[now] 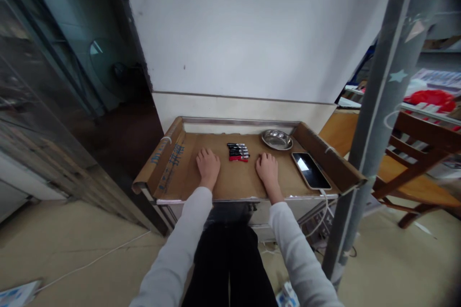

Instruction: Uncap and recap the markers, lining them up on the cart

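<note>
My left hand (208, 167) rests palm down on the cardboard, left of a row of markers, with its fingers slightly bent and nothing held. On the other side of the row lies my right hand (267, 169), also palm down and holding nothing. Between them are several black markers (237, 149), stacked side by side and lying crosswise. Red markers (238, 158) lie at the near end of the row; their exact number is hard to make out. Neither hand touches the markers. Behind my right hand is a round, shiny metal dish (277, 139).
A phone (311, 171) with a white cable (326, 208) lies to the right. Raised cardboard sides (163, 153) with blue writing edge the surface. A white wall panel (252, 33) stands behind. A grey post (374, 105) and a wooden chair (414, 153) are at the right.
</note>
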Demonstrator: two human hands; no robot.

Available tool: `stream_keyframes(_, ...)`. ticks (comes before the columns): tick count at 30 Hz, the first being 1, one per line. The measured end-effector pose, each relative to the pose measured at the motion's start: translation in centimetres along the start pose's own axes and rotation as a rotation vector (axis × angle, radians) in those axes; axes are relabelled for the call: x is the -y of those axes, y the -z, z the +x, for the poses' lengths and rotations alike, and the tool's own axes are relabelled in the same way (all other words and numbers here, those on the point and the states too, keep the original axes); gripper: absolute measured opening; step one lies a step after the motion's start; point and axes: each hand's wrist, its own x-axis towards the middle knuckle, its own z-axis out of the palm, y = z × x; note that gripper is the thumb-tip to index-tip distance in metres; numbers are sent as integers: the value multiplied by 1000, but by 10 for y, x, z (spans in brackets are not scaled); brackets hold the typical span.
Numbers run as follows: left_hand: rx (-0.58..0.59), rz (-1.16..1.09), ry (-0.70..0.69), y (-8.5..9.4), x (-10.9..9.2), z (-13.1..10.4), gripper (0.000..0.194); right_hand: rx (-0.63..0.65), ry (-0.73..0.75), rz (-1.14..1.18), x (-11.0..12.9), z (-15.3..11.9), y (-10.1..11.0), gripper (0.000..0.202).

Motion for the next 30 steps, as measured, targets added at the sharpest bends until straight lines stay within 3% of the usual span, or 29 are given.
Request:
stream_keyframes(3,37,-28,4,6,-3,1,23,-6,6,-32,2,0,1,22)
stream_keyframes(5,57,-108,-67,12,-7,2,22,-16,39,-40,5,0,3,21)
stream_keyframes(9,195,-326,-441,20,-13,3,20,-11,256,54,12,2,11,23)
stream_keyframes(11,265,-343,-545,20,-14,2,18,22,367,104,15,2,12,23)
stream_keyframes(20,316,-265,-612,15,-10,4,15,90,377,151,14,2,8,19)
stream_keyframes(24,316,-280,-604,12,-9,5,15,27,354,143,13,3,11,21)
stream_keyframes(30,321,-340,-604,9,-8,6,13,-59,203,80,18,16,5,21)
